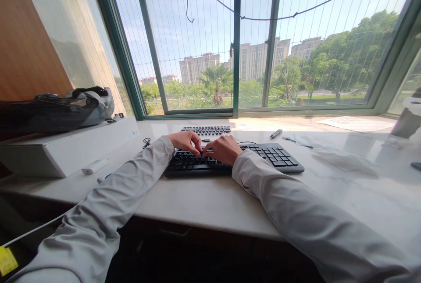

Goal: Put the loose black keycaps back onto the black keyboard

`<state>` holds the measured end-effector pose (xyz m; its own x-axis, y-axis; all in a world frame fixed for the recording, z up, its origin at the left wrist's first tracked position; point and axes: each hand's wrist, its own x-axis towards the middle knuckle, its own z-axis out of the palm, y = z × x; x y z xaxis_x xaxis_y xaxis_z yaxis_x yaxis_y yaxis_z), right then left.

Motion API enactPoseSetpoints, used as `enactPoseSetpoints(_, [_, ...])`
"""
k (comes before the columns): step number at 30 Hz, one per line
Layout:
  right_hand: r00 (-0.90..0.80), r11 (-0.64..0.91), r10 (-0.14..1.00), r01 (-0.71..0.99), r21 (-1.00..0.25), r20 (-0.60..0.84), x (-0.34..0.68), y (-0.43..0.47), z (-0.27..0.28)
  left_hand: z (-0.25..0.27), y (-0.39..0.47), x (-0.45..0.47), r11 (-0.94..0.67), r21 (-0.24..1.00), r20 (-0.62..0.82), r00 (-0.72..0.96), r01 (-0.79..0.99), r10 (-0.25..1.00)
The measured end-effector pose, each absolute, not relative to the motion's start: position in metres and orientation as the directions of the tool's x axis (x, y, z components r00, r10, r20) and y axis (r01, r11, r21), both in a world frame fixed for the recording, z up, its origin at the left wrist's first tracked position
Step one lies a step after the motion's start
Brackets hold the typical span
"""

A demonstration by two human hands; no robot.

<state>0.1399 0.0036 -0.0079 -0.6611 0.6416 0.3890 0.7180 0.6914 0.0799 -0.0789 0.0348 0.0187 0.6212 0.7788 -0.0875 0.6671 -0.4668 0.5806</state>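
My left hand (186, 140) pinches a small black piece (201, 153) over a long black plastic keyboard (202, 167) on a white marbled tabletop (190, 199); I cannot tell whether my right hand (225, 149), fingers drawn narrow, grips it too. The number pad (279, 156) looks complete, but dark keycap-like pieces (207, 130) in rows beyond suggest work remains.

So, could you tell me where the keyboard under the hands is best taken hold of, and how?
I'd take the keyboard by its right end, coming from the right: it lies flat, and that end is uncovered, beyond the right hand. Its low, slim shape suggests thumb on top and fingers hooked under the edge.
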Motion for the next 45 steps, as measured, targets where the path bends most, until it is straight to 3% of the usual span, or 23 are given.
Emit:
enactPoseSetpoints(4, [-0.647,0.68,0.653,0.73,0.071,0.394,0.139,0.002,-0.007,0.02,0.035,-0.079,-0.431,0.602,-0.104,0.601,0.672,0.792])
enactPoseSetpoints(11, [-0.664,0.707,0.622,0.704,0.066,0.416,0.139,-0.001,-0.006,0.022,0.035,-0.08,-0.216,0.669,-0.291,0.518,0.711,0.804])
enactPoseSetpoints(15, [-0.689,0.751,0.587,0.66,0.033,0.425,0.138,0.0,-0.008,0.021,0.037,-0.083,-0.17,0.681,-0.346,0.518,0.712,0.782])
enactPoseSetpoints(21, [-0.703,0.815,0.559,0.564,-0.134,0.44,0.134,0.004,-0.014,0.024,0.032,-0.082,-0.184,0.678,-0.411,0.575,0.711,0.707])
enactPoseSetpoints(28, [-0.718,0.81,0.587,0.518,-0.276,0.375,0.13,0.007,-0.018,0.023,0.032,-0.083,-0.221,0.634,-0.403,0.56,0.741,0.724])
enactPoseSetpoints(45, [-0.718,0.797,0.601,0.505,-0.331,0.352,0.127,0.005,-0.018,0.024,0.029,-0.08,-0.283,0.553,-0.415,0.554,0.783,0.722])
